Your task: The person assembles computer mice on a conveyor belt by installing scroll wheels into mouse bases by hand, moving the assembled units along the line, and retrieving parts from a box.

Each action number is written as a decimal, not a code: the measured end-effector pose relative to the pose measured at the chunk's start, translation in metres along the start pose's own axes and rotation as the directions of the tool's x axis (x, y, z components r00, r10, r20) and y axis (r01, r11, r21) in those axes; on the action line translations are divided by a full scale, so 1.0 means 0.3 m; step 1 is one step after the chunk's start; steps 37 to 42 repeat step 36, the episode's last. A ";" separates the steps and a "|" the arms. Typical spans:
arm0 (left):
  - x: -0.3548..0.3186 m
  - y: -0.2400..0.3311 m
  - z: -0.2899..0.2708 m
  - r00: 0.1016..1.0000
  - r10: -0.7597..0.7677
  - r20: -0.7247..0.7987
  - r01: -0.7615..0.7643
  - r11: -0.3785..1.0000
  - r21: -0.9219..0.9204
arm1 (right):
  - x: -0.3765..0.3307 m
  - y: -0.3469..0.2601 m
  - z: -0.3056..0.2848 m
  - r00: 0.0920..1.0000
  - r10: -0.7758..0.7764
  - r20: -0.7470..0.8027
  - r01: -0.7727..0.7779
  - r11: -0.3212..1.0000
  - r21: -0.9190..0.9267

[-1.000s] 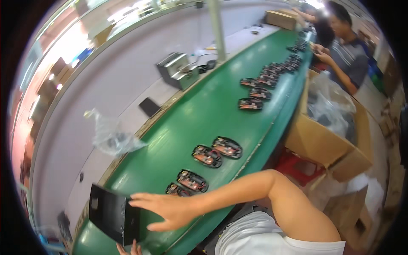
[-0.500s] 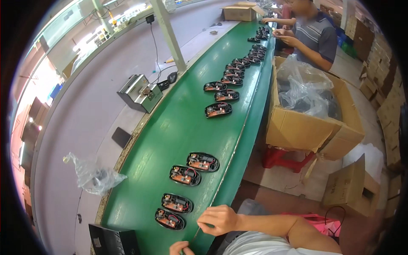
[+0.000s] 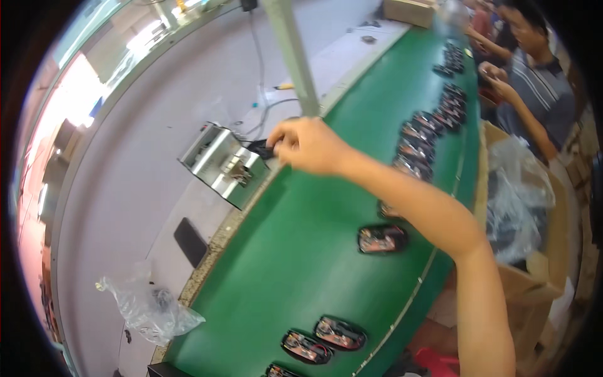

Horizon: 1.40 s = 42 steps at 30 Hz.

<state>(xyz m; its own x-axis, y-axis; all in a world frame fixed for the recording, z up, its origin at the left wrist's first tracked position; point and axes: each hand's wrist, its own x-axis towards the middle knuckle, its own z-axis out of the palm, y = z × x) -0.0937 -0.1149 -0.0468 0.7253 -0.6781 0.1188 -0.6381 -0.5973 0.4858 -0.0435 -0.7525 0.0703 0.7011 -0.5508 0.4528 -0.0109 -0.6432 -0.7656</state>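
Observation:
My right hand (image 3: 308, 146) reaches across the green conveyor belt (image 3: 276, 245) to its far left edge. Its fingers are curled over a small black thing (image 3: 260, 148) beside a metal bench device (image 3: 226, 164); blur and the fingers hide what, if anything, they grip. My left hand is out of view. Open black oval shells with brown circuit boards and red wires lie on the belt. One shell (image 3: 382, 239) is below my forearm, two more, one of them a near shell (image 3: 340, 332), sit lower down, and another is cut off by the lower edge.
A crumpled clear plastic bag (image 3: 151, 311) and a dark flat slab (image 3: 190, 242) lie along the left ledge. A pale post (image 3: 292, 56) rises beyond my hand. Right of the belt stands a carton (image 3: 556, 251) with plastic-wrapped contents; a co-worker (image 3: 534, 88) works farther up.
My right hand has moved from the near right edge of the belt up to the far left ledge. My left hand has left the view. The whole view has shifted.

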 end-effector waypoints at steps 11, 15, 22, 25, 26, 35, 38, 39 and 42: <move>-0.056 -0.014 0.092 0.999 -0.036 -0.005 0.036 0.995 0.089 | 0.926 0.363 0.318 0.912 0.247 0.329 0.010 0.786 -0.618; 0.029 0.127 0.028 0.993 -0.107 -0.054 0.117 0.970 0.214 | 0.816 0.367 0.340 0.979 -0.024 0.202 0.094 0.934 -0.345; 0.218 0.262 0.041 0.934 -0.332 0.133 0.306 0.935 0.181 | 0.373 0.286 0.205 0.925 0.343 -0.162 -0.289 0.914 0.286; 0.324 0.185 0.069 0.952 -0.128 0.277 0.108 0.990 0.086 | 0.029 0.201 0.251 0.907 0.253 -0.336 -0.123 0.923 0.365; 0.350 0.135 0.067 0.948 -0.083 0.307 0.060 0.995 0.085 | -0.075 0.106 0.249 0.916 0.306 -0.261 -0.161 0.873 0.461; 0.895 0.225 0.517 0.539 0.746 0.392 -0.577 0.666 -0.474 | -1.091 -0.122 0.585 0.755 0.560 -0.342 -0.333 0.776 0.536; 0.986 0.281 0.572 0.428 0.814 0.392 -0.640 0.579 -0.505 | -1.161 -0.116 0.580 0.759 0.556 -0.338 -0.374 0.798 0.472; 0.986 0.281 0.572 0.428 0.814 0.392 -0.640 0.579 -0.505 | -1.161 -0.116 0.580 0.759 0.556 -0.338 -0.374 0.798 0.472; 0.986 0.281 0.572 0.428 0.814 0.392 -0.640 0.579 -0.505 | -1.161 -0.116 0.580 0.759 0.556 -0.338 -0.374 0.798 0.472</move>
